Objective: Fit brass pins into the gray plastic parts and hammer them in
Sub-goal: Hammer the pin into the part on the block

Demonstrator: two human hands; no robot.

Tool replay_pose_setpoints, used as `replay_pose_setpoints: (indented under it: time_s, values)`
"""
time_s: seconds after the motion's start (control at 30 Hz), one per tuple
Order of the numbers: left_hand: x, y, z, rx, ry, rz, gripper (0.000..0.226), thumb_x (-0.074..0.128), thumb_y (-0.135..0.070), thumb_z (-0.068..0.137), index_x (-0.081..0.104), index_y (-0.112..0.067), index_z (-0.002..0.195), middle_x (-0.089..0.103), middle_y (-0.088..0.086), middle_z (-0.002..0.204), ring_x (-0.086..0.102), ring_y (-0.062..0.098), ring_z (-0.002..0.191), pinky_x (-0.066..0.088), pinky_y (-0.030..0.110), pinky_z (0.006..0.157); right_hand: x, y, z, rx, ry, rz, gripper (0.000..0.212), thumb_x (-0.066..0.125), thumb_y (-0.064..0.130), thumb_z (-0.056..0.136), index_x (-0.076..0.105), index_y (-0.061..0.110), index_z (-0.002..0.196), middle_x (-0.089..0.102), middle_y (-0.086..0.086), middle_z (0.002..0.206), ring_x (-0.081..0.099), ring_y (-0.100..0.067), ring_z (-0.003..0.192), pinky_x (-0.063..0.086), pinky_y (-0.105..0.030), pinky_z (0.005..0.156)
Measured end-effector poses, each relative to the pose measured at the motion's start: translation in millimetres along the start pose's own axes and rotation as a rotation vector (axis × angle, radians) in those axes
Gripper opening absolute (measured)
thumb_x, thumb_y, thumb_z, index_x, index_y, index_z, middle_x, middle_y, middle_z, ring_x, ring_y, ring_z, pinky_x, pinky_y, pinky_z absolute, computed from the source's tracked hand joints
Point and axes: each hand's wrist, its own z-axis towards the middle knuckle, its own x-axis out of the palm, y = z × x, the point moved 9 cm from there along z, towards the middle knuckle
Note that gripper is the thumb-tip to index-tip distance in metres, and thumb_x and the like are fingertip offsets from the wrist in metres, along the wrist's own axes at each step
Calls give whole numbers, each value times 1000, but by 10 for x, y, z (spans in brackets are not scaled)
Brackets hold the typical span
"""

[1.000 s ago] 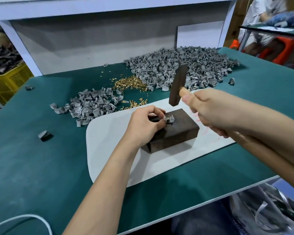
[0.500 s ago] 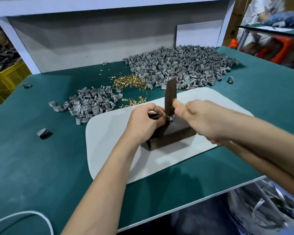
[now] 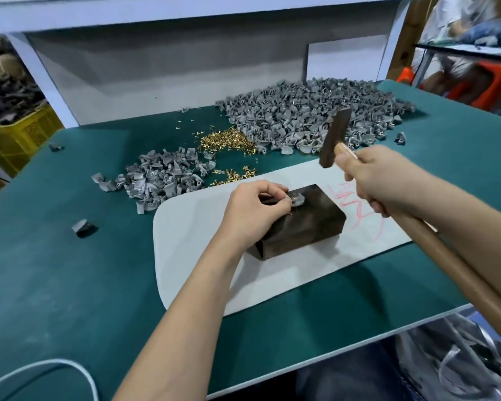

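**Hammer poised above a part steadied on the block**

The left hand (image 3: 255, 209) pinches a small gray plastic part (image 3: 297, 199) against the top of a dark rectangular block (image 3: 310, 227), likely to keep it from skidding under a blow; whether its pin is seated is too small to tell. The right hand (image 3: 379, 180) is wrapped tight round a wooden-handled hammer (image 3: 334, 137) just below its dark head, a choked-up hold that favours short, accurate taps, with the head up and to the right of the part. The block sits on a pale rounded mat (image 3: 200, 241), probably to cushion the green tabletop (image 3: 55, 270). Loose brass pins (image 3: 229, 140) lie between a large heap of gray parts (image 3: 310, 111) and a smaller heap (image 3: 162, 178), all within easy reach.
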Motion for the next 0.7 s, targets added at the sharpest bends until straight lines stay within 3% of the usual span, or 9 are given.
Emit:
replay_pose_setpoints:
  time_s: [0.1, 0.17, 0.23, 0.33, 0.4, 0.47, 0.53, 0.6, 0.7]
  values:
    - [-12, 21, 4, -11, 2, -12, 22, 71, -8, 78, 67, -22, 61, 70, -7, 94, 65, 7, 90, 49, 23, 86, -16, -171, 239, 4, -115, -338, 35, 46, 30, 94, 45, 10, 66, 59, -18, 73, 58, -32, 60, 43, -27, 54]
    - [-16, 25, 11, -16, 1, -14, 22, 71, -9, 78, 68, -23, 61, 70, -8, 94, 65, 6, 91, 49, 24, 88, 52, -281, 326, 23, -123, -412, 37, 47, 34, 93, 47, 12, 64, 57, -18, 81, 58, -38, 83, 38, -31, 68]
    - [-8, 32, 10, -30, 6, -13, 22, 71, -10, 78, 68, -23, 60, 69, -10, 95, 64, 6, 93, 49, 26, 90, 132, -348, 352, 28, -127, -455, 37, 47, 39, 93, 59, 10, 75, 62, -18, 84, 59, -38, 92, 42, -34, 73]
    - [-4, 30, 9, -23, 11, 11, 19, 70, -11, 79, 67, -21, 62, 69, -11, 96, 64, 7, 93, 49, 29, 91, 101, -236, 307, -67, -193, -504, 33, 49, 42, 93, 63, 12, 96, 60, -13, 97, 58, -36, 95, 41, -35, 76]
    - [-1, 28, 12, -12, 11, 23, 18, 69, -10, 78, 66, -20, 64, 69, -10, 96, 65, 8, 92, 50, 29, 91, 45, 77, 230, -272, -208, -399, 21, 58, 30, 91, 67, 15, 102, 57, -6, 100, 58, -32, 94, 35, -27, 73]
    - [5, 13, 13, 4, 19, 29, 19, 69, -8, 78, 65, -20, 64, 70, -6, 96, 65, 10, 90, 50, 31, 91, 101, 470, 86, -483, -84, -235, 20, 63, 18, 88, 70, 15, 106, 59, 3, 94, 61, -21, 85, 34, -16, 72]
    - [7, -7, 17, 30, 23, 59, 20, 69, -6, 77, 63, -22, 66, 69, -3, 93, 64, 14, 85, 50, 34, 89, 288, 740, -53, -612, 76, -267, 21, 64, 15, 87, 71, 16, 107, 61, 5, 93, 62, -15, 82, 34, -13, 73]
    - [3, -10, 17, 42, 16, 91, 18, 69, -7, 76, 62, -22, 68, 68, -4, 85, 62, 14, 81, 51, 36, 86, 443, 807, -95, -646, 153, -380, 19, 64, 15, 87, 72, 18, 103, 68, 2, 94, 61, -13, 83, 34, -15, 72]
    - [5, -14, 17, 51, 9, 96, 18, 69, -7, 76, 61, -21, 70, 71, 0, 89, 62, 14, 80, 52, 37, 85, 481, 817, -87, -629, 187, -415, 14, 63, 11, 87, 72, 16, 96, 73, -2, 87, 66, -12, 81, 36, -13, 72]
